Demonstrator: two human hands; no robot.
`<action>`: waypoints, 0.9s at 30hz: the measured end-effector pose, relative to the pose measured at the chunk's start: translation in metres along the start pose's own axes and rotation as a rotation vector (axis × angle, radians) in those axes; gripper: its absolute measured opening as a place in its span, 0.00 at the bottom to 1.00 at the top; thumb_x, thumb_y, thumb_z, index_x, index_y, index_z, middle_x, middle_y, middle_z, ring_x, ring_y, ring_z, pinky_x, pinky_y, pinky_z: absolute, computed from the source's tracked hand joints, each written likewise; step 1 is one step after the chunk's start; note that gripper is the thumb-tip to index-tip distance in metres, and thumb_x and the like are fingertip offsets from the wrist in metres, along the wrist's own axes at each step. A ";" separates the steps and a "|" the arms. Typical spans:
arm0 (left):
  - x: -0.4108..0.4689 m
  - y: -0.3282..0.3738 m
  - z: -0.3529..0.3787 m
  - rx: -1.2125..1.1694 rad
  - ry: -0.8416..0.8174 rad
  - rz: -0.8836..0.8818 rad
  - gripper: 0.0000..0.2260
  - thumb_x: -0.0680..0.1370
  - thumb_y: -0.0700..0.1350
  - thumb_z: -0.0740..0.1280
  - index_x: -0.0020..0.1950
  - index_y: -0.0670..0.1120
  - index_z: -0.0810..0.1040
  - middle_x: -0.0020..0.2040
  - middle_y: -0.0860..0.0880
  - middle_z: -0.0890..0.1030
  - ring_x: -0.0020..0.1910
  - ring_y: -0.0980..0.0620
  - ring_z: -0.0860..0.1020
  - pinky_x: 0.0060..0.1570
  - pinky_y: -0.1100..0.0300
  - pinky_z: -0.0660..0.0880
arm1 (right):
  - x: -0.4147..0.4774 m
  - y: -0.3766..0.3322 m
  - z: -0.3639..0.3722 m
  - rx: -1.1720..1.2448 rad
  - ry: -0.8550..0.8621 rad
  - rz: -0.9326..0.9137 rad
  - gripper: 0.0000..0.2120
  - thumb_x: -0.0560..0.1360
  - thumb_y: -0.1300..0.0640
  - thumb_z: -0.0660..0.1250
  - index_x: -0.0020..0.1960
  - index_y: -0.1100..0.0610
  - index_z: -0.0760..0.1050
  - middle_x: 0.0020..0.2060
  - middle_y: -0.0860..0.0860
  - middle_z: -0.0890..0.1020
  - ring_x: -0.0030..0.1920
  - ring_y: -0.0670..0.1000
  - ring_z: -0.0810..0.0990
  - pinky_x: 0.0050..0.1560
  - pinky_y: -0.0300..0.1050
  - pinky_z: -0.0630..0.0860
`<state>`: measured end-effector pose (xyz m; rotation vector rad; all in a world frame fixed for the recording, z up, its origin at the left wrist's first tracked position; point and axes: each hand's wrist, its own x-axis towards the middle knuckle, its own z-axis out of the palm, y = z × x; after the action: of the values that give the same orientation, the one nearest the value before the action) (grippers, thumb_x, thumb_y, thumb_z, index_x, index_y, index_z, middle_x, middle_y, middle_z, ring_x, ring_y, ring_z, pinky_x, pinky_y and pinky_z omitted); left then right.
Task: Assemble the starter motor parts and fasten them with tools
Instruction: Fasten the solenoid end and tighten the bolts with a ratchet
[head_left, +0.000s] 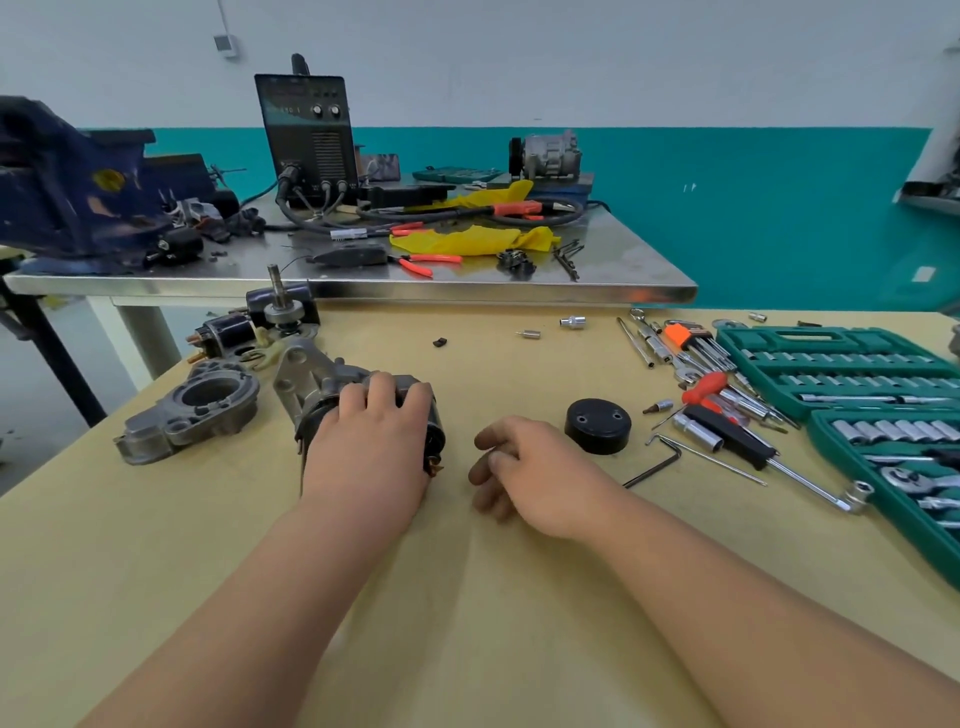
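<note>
Head view: the left grip (374, 441) lies over the motor (311, 379), fingers curled across its dark body, clamped on it. The motor lies on its side on the bench (467, 597), left of centre. The right grip (524, 467) rests just beside it with fingers loosely curled (whether they pinch something small I cannot tell).

The likeliest trouble is that the round body rolls if the left grip eases off. That could bend the copper-coloured tabs (435, 467) sticking out at its near end. The cap (598, 426) sits near the right grip. Pushed on crooked, it could catch those tabs. The Allen key (654, 465) lies beyond the cap among loose tools, so a reach across could scatter them.
</note>
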<state>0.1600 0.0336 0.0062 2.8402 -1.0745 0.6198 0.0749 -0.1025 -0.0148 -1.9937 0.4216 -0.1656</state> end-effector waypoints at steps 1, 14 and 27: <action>-0.001 0.001 0.000 0.005 0.014 0.001 0.25 0.75 0.50 0.66 0.69 0.52 0.60 0.64 0.48 0.66 0.62 0.46 0.66 0.56 0.57 0.68 | -0.002 -0.001 0.002 0.049 -0.007 -0.022 0.09 0.79 0.63 0.56 0.54 0.52 0.71 0.40 0.51 0.84 0.35 0.52 0.84 0.36 0.45 0.81; 0.000 -0.011 -0.001 -0.140 -0.016 0.006 0.28 0.72 0.50 0.68 0.70 0.57 0.62 0.64 0.52 0.67 0.61 0.47 0.66 0.56 0.56 0.68 | 0.001 0.000 0.034 -0.051 0.208 -0.148 0.04 0.70 0.54 0.73 0.43 0.48 0.79 0.36 0.47 0.82 0.35 0.47 0.80 0.35 0.39 0.73; -0.006 -0.007 0.007 -0.147 0.062 0.008 0.24 0.75 0.48 0.65 0.70 0.54 0.63 0.64 0.51 0.68 0.60 0.48 0.68 0.55 0.57 0.67 | -0.004 0.000 0.035 -0.255 0.282 -0.201 0.05 0.74 0.55 0.67 0.48 0.49 0.82 0.40 0.46 0.84 0.40 0.46 0.79 0.41 0.40 0.76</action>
<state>0.1630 0.0417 -0.0015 2.6752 -1.0742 0.5984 0.0818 -0.0715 -0.0302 -2.2722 0.4370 -0.5471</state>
